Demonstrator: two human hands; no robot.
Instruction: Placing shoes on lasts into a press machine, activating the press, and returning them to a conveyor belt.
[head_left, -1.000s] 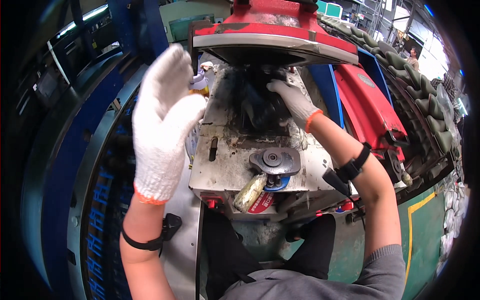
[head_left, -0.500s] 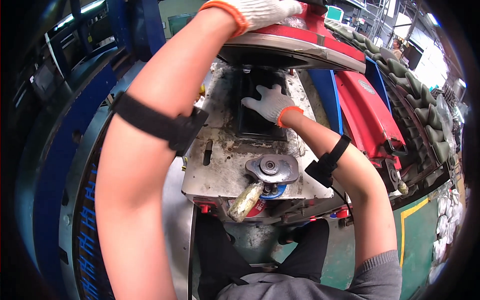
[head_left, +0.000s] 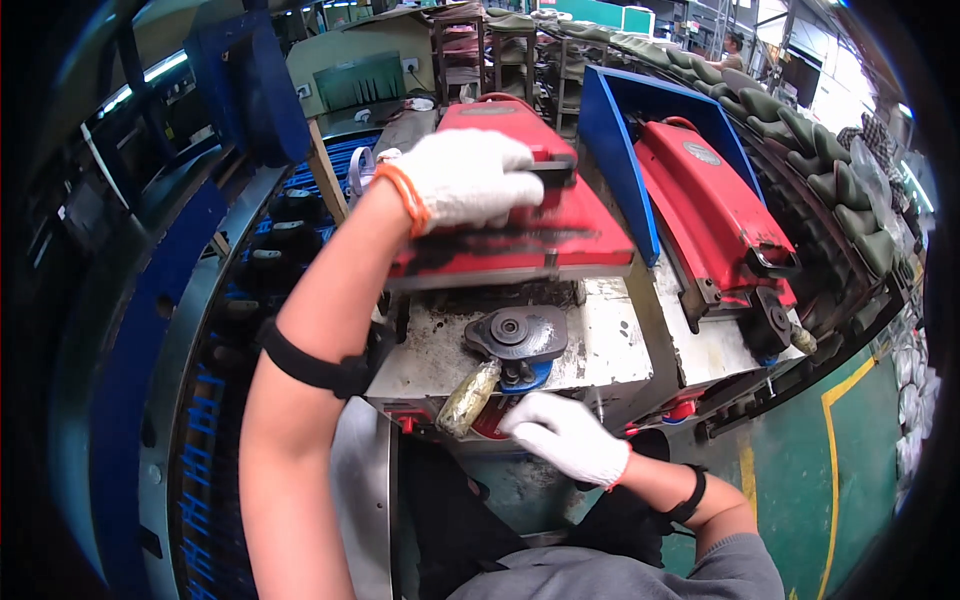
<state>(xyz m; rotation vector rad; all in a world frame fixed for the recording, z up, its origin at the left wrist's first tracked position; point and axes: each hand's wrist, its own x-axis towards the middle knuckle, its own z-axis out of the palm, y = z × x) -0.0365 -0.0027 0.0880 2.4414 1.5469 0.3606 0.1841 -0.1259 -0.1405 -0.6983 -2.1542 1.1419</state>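
My left hand (head_left: 465, 180), in a white knit glove with an orange cuff, is closed around the black handle (head_left: 555, 172) of a red press lid (head_left: 570, 215). The lid is lowered over the white, stained machine base (head_left: 430, 345), and the dark plate seen earlier is hidden under it. My right hand (head_left: 565, 435), gloved alike, hovers in front of the base. Its fingers are loosely bent, thumb apart, with nothing seen in them. Left of it sticks out a lever handle (head_left: 468, 398) wrapped in yellowish tape, below a dark metal cam (head_left: 515, 330); hand and lever look apart.
A second red press (head_left: 700, 190) stands at the right beside blue side panels (head_left: 615, 150). Grey-green shaped pieces (head_left: 800, 130) line a rack behind it. A blue-framed machine (head_left: 185, 260) flanks my left arm. A person (head_left: 733, 52) is far back at the right.
The red lid has come down toward me over the base, with my left hand on its handle. My right hand has left the dark plate and moved back beside the lever.
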